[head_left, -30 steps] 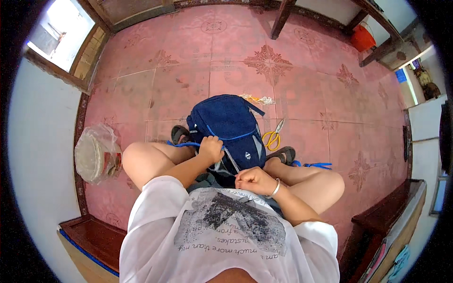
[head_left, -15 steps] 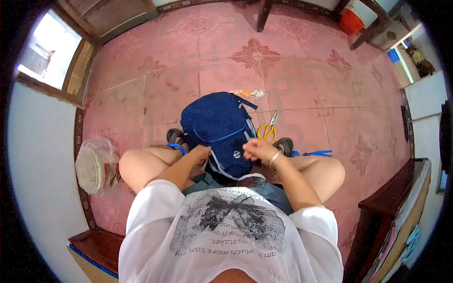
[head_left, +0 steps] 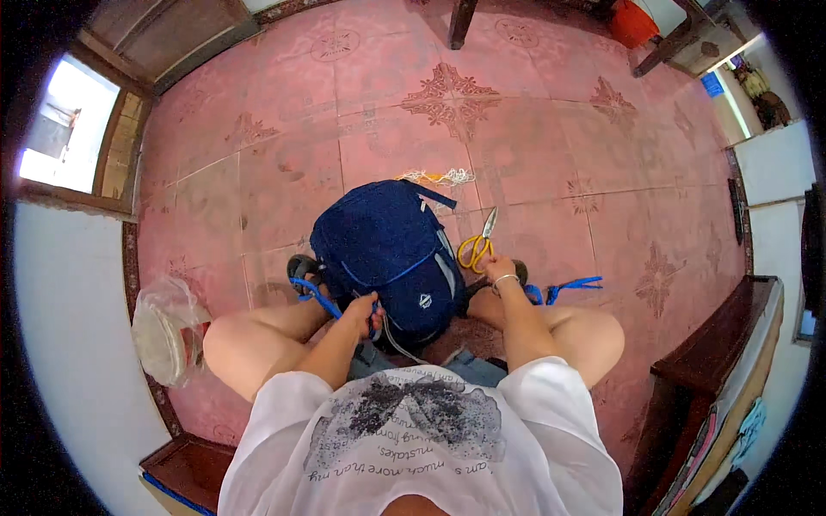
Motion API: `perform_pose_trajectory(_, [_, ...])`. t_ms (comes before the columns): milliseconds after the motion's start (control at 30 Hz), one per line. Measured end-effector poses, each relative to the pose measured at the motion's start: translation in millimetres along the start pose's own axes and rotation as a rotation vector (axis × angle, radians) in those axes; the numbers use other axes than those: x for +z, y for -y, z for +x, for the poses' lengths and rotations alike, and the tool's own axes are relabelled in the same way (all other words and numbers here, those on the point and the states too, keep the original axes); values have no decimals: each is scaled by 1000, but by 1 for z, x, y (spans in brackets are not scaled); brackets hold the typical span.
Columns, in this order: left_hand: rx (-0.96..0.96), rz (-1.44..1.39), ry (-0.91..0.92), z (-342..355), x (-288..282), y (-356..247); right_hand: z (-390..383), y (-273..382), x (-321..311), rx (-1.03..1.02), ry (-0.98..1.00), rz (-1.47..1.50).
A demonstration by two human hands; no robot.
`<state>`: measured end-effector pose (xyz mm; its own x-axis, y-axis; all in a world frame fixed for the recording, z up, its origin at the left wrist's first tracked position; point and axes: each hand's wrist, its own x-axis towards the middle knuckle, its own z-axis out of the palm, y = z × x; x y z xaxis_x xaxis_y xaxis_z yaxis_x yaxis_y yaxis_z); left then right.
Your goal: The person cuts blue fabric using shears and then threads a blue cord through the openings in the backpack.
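A navy blue backpack (head_left: 379,236) with blue piping lies on the floor between my bent legs. My left hand (head_left: 368,314) is closed at the backpack's near left side, and what its fingers hold is hard to make out. A pale cord (head_left: 396,342) hangs from beside that hand towards my lap. Past the backpack's right side, my right hand (head_left: 499,268) has its fingers closed at the yellow handles of a pair of scissors (head_left: 478,248). The scissors' blades point away from me. A blue strap (head_left: 317,295) runs near my left forearm.
White and orange string (head_left: 439,178) lies beyond the backpack. Another blue strap (head_left: 564,287) is by my right foot. A plastic-wrapped tub (head_left: 168,331) stands at the left wall, a dark wooden cabinet (head_left: 714,344) at right. An orange bucket (head_left: 634,26) sits far right.
My right hand has moved off the backpack's front, rightward to the scissors' handles. My left hand has come lower along the backpack's left side. The whole view has shifted slightly.
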<state>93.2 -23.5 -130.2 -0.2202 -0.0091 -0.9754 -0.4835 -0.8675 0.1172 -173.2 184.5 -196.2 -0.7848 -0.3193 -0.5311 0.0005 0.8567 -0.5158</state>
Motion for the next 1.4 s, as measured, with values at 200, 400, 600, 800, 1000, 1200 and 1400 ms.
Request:
perform_pose_trajectory(200, [23, -17, -137, 4, 18, 5, 21, 4, 21, 71, -102, -134])
perform_pose_trajectory(400, [217, -245, -192, -7, 36, -16, 45, 6, 43, 197, -156, -66])
perform_pose_trajectory(600, [633, -122, -253, -36, 55, -58, 44, 22, 41, 318, -139, -88])
perform_pose_trajectory(800, [1087, 270, -400, -81, 49, -98, 36, 20, 46, 319, -203, -147])
perform_pose_trajectory(1000, [1278, 1123, -599, -107, 76, -98, 75, -33, 69, 467, -330, 919])
perform_pose_trajectory(1200, [1280, 1258, -461, -93, 81, -71, 30, 61, 8, 185, -152, 1273])
perform_pose_trajectory(1400, [557, 123, 80, -42, 77, -26, -53, 137, -28, -282, -81, 1114])
